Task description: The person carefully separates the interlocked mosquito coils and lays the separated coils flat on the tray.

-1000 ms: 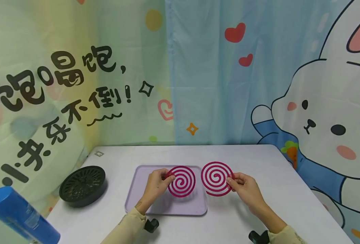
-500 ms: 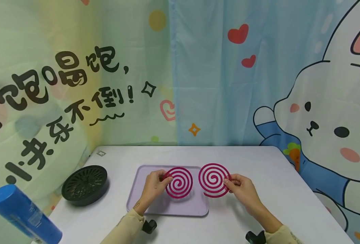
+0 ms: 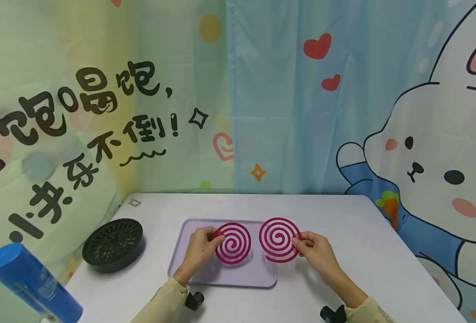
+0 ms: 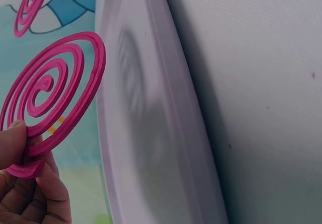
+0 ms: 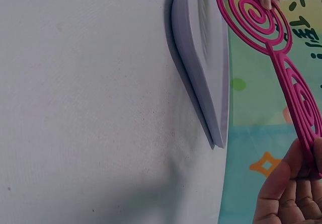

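While both coils are held up side by side w/ a small gap, each hand has one: left hand pinches the left pink spiral coil at its outer edge btwn thumb & fingers, right hand pinches the right pink spiral coil the same way. Left one hangs over the lilac tray, right one sits over the tray's right edge, both lifted off it. Tray lies flat on the white table. Black round vented holder is on the table well left of the tray, blue cylinder at bottom-left corner. Cartoon bunny curtain behind.
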The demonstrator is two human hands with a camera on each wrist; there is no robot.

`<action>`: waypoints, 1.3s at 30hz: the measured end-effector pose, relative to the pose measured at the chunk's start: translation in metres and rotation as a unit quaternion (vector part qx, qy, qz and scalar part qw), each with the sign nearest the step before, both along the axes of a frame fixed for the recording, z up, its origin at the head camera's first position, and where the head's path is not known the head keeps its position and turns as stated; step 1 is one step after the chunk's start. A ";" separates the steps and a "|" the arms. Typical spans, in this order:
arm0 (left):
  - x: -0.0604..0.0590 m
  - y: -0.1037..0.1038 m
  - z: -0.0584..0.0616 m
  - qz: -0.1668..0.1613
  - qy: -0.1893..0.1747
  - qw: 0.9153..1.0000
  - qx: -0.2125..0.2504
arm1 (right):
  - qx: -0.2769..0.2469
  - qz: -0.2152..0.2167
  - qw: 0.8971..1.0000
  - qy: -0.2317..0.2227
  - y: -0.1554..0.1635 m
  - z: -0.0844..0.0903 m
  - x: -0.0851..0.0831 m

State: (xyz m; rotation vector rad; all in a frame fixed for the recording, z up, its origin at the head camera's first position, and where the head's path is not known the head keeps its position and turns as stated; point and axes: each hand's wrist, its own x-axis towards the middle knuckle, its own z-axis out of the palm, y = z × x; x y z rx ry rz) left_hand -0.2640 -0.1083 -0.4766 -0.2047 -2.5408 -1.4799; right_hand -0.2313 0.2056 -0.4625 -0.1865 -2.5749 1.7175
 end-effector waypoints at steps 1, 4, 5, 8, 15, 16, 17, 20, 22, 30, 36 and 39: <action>0.000 0.000 0.000 -0.001 0.000 1.000 0.000 | -0.003 0.001 1.000 0.001 -0.001 0.000 0.000; 0.000 -0.002 -0.002 0.002 0.001 1.000 -0.003 | -0.008 0.000 1.000 0.001 -0.002 -0.001 0.000; 0.000 -0.002 -0.002 0.003 0.002 1.000 -0.004 | -0.009 0.000 1.000 0.001 -0.003 -0.001 0.000; 0.000 -0.004 -0.003 0.008 0.002 1.000 -0.010 | -0.015 0.001 1.000 0.005 -0.005 -0.001 -0.001; 0.001 -0.006 -0.003 0.012 0.002 1.000 -0.017 | -0.024 0.007 1.000 0.013 -0.008 -0.005 -0.005; 0.001 -0.006 -0.004 0.013 0.002 1.000 -0.017 | -0.024 0.007 1.000 0.014 -0.008 -0.005 -0.005; 0.001 -0.007 -0.004 0.013 0.003 1.000 -0.019 | -0.023 0.008 1.000 0.013 -0.009 -0.006 -0.005; 0.001 -0.008 -0.005 0.014 0.003 1.000 -0.022 | -0.023 0.008 1.000 0.011 -0.010 -0.007 -0.005; 0.001 -0.008 -0.005 0.014 0.003 1.000 -0.023 | -0.023 0.009 1.000 0.011 -0.010 -0.008 -0.005; 0.000 -0.010 -0.007 0.013 0.003 1.000 -0.028 | -0.016 0.007 1.000 0.007 -0.013 -0.006 -0.004; 0.001 -0.011 -0.007 0.011 0.000 0.999 -0.030 | -0.025 0.013 1.000 0.010 -0.013 -0.007 -0.006; 0.001 -0.011 -0.008 0.011 -0.005 1.000 -0.027 | -0.028 0.018 0.999 0.010 -0.014 -0.009 -0.007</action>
